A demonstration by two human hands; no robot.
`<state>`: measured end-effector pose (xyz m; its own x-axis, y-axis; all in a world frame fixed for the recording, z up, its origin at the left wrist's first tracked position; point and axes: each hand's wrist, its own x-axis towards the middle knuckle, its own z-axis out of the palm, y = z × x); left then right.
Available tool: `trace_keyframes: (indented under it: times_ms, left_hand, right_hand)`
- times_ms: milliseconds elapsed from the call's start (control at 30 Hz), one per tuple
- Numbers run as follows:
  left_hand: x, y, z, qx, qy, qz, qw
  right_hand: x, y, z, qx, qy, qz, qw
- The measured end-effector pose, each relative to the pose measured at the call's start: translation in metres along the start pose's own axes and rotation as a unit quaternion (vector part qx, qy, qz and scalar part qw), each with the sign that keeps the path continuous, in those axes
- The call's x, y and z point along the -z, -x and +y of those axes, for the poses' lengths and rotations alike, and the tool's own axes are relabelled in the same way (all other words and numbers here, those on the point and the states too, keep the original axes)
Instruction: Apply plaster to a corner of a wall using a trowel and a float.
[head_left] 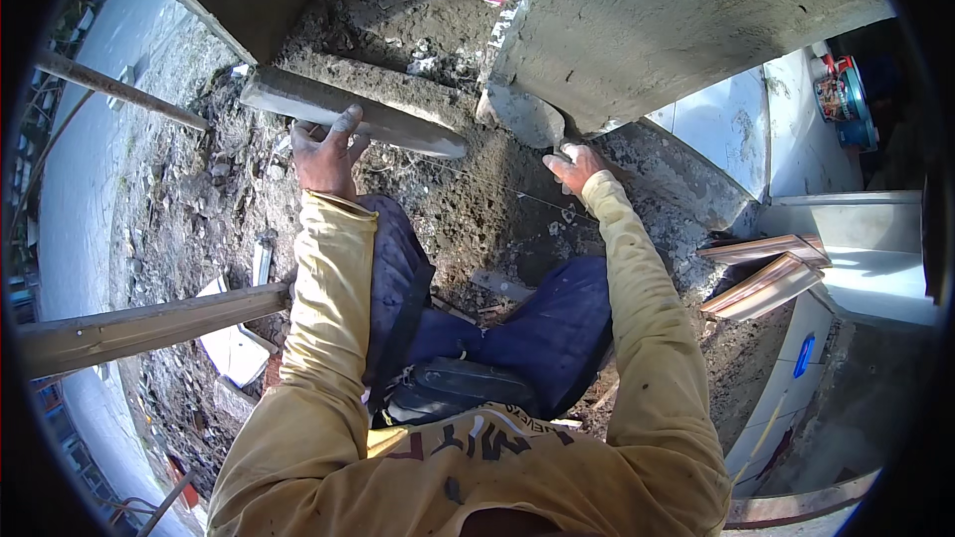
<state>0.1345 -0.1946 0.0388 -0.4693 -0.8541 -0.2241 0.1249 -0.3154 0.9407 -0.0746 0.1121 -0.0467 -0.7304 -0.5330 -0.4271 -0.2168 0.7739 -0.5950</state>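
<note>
Left hand (326, 157) clamped on grey bar (413, 133), upper left of centre; right hand (579, 171) gripping trowel (529, 119), upper centre, its blade probably best kept flat along the plastered wall (657, 30).

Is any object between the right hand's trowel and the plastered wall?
Nothing visible: the trowel in the right hand is at the lower edge of the plastered wall. Whether they touch, I cannot tell.
</note>
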Motion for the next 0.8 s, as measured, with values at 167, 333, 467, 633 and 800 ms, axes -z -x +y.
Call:
trace_keyframes:
  times_ms: [167,333,467,633,800]
  left_hand:
    - [-0.012,0.007,0.000,0.021,-0.009,-0.029,0.999]
    - [-0.017,0.006,-0.006,0.028,-0.009,-0.038,0.999]
    - [-0.022,0.007,-0.009,0.030,-0.003,-0.048,0.998]
    - [-0.017,0.002,-0.012,0.029,0.029,-0.052,0.998]
    - [-0.013,0.001,-0.012,0.029,0.016,-0.034,0.999]
  right_hand:
    - [0.007,0.008,0.008,0.051,0.067,0.048,0.995]
    - [0.016,0.017,0.004,0.074,0.088,0.088,0.989]
    - [0.021,0.021,0.015,0.078,0.114,0.115,0.984]
    - [0.038,0.043,0.005,0.064,0.100,0.143,0.983]
    - [0.041,0.054,-0.007,0.101,0.086,0.182,0.974]
